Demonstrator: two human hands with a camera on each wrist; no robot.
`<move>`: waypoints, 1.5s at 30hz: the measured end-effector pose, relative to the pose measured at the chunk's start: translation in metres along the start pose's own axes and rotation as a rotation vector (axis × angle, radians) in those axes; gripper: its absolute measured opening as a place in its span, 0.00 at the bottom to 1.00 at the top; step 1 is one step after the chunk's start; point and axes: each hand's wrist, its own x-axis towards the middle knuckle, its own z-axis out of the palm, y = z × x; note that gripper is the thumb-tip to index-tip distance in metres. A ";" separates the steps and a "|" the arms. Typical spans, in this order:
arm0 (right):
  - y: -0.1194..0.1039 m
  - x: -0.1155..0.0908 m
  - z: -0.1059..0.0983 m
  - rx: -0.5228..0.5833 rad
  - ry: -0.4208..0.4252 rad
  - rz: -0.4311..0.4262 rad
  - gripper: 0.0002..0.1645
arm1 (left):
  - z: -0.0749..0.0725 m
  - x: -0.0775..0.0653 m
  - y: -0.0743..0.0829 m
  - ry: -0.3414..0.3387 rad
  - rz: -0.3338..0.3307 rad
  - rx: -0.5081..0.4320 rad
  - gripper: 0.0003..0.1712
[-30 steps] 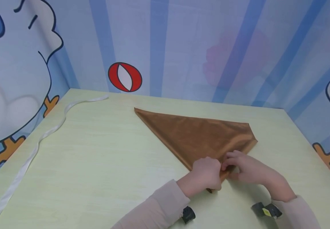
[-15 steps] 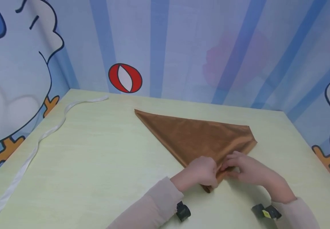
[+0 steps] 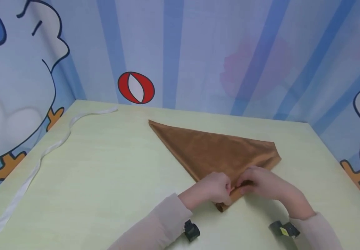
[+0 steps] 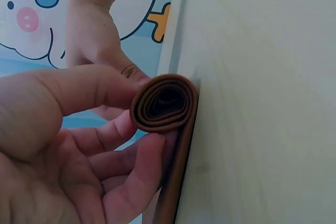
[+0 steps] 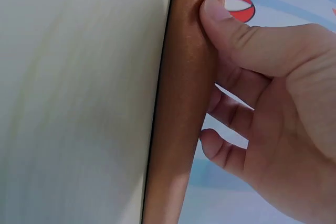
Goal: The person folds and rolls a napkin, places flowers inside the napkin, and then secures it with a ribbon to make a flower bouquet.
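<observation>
A brown satiny cloth [image 3: 211, 149] lies on the table in a roughly triangular shape, its near right edge rolled into a tube. My left hand [image 3: 215, 187] grips the near end of this roll. In the left wrist view, spiral layers show at the open end of the roll [image 4: 181, 120], with the thumb on one side and curled fingers on the other. Farther along the tube, my right hand [image 3: 265, 184] pinches it. The right wrist view shows the right thumb [image 5: 218, 11] pressing the roll and fingers bent behind it, their tips partly hidden.
A long white ribbon [image 3: 40, 156] curves along the left side of the pale table [image 3: 105, 173]. Behind stands a blue striped backdrop [image 3: 198, 62] with printed cartoon figures and a red-and-white ball. Black wrist cameras sit below both cuffs.
Both hands have shifted a little to the left with the rolled edge, and the near tip of the cloth has moved left too. The roll's end shows more plainly. The white ribbon stays put.
</observation>
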 end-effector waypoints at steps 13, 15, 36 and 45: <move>-0.018 0.024 0.006 0.142 -0.175 0.090 0.02 | -0.018 -0.021 -0.023 -0.108 0.005 -0.051 0.11; -0.018 0.024 0.006 0.159 -0.181 0.102 0.02 | -0.018 -0.023 -0.021 -0.089 0.032 0.002 0.12; -0.013 0.019 0.005 0.138 -0.127 0.022 0.07 | -0.009 -0.028 -0.010 0.041 0.042 0.312 0.15; -0.008 0.014 0.003 0.076 -0.124 -0.004 0.12 | -0.018 -0.026 -0.020 0.022 0.021 0.140 0.22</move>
